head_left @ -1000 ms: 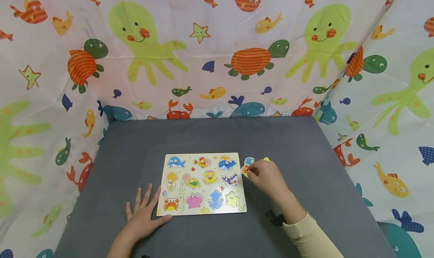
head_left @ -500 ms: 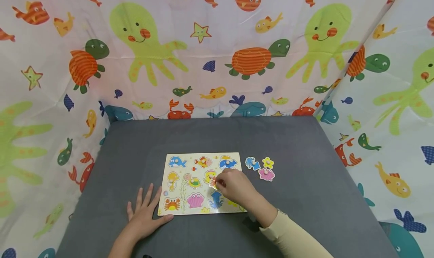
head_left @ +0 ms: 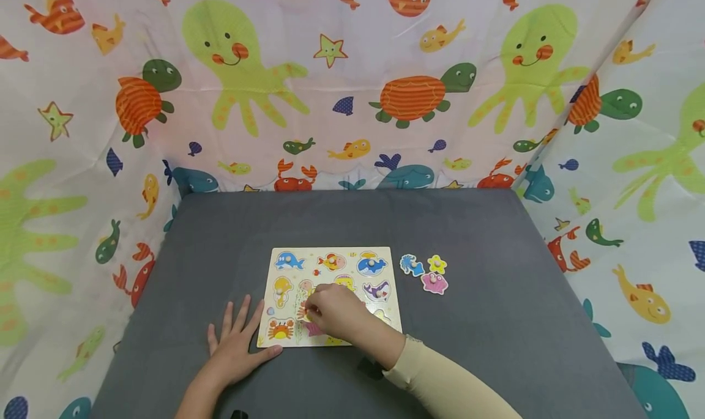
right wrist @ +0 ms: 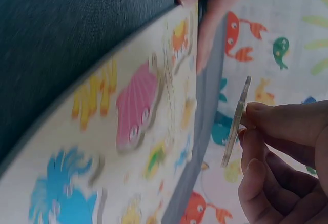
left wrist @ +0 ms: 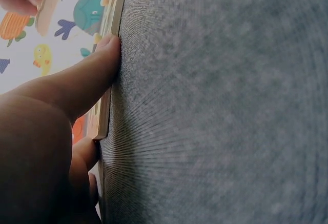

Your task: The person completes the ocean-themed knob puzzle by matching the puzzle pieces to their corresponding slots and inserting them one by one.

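Note:
My right hand (head_left: 338,312) pinches a crab puzzle piece (head_left: 303,312) by its knob, above the middle of the wooden peg puzzle board (head_left: 308,251). Seen from the right wrist, the crab piece (right wrist: 237,121) is edge-on between thumb and fingertips, raised off the board. My left hand (head_left: 237,348) lies with spread, straight fingers at the board's lower left corner. In the left wrist view its thumb (left wrist: 95,70) presses along the board's front edge. Pictures of sea animals cover the board, and the right hand hides part of them.
Right of the board lie a blue squid piece (head_left: 412,265), a yellow star piece (head_left: 437,263) and a pink shell piece (head_left: 434,283), close together. Grey cloth (head_left: 496,333) covers the table. A sea-animal curtain (head_left: 341,82) hangs behind and along both sides.
My right hand has picked up the crab piece from beside the other loose pieces and carried it left over the board. The left hand has stayed at the corner.

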A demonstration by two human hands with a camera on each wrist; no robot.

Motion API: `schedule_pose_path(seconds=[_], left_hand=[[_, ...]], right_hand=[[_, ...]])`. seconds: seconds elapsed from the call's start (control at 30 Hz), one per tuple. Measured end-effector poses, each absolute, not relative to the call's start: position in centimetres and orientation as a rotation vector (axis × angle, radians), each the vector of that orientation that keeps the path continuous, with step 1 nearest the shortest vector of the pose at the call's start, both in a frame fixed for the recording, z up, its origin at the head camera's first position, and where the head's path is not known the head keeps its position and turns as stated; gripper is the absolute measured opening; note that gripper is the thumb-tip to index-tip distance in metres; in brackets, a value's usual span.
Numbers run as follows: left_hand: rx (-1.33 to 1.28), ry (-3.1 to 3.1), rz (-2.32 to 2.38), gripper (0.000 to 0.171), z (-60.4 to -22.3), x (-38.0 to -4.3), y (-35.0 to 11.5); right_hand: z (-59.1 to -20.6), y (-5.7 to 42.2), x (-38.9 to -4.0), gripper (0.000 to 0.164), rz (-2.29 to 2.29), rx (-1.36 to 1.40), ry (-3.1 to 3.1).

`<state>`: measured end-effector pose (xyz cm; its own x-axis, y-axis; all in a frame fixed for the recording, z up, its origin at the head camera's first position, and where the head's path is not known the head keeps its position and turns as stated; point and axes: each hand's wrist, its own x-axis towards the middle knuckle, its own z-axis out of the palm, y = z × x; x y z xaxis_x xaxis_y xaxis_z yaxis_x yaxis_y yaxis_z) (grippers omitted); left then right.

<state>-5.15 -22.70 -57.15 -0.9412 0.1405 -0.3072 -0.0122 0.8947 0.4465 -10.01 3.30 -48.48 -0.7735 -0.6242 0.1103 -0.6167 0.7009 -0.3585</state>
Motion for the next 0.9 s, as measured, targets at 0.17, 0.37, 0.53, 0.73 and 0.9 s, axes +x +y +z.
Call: schedule_pose_path(seconds=[0.17, 0.37, 0.53, 0.73, 0.9], left_hand=[[0.096, 2.733, 0.66, 0.112, -57.4, -5.1, -22.8], [0.107, 2.744, 0.685, 0.11, -57.2, -5.1, -22.9], [0.114, 2.747, 0.688, 0.11, -57.2, -5.1, -22.9], [0.126, 2.775, 0.753, 0.108, -57.5, -4.7, -22.9], [0.125, 2.786, 0.762, 0.108, -57.5, -4.8, -22.9]], right_hand=[[-49.3, 1.0, -9.7, 0.011, -0.532, -1.115, 2.853], [-50.2, -1.4, -9.6, 0.011, -0.455, -1.205, 2.818], [-51.1, -2.8, -9.5, 0.01, -0.409, -1.21, 2.786], [-51.7, -3.4, -9.6, 0.01, -0.408, -1.175, 2.774], [-52.2, -3.7, -9.7, 0.01, -0.407, -1.156, 2.77]])
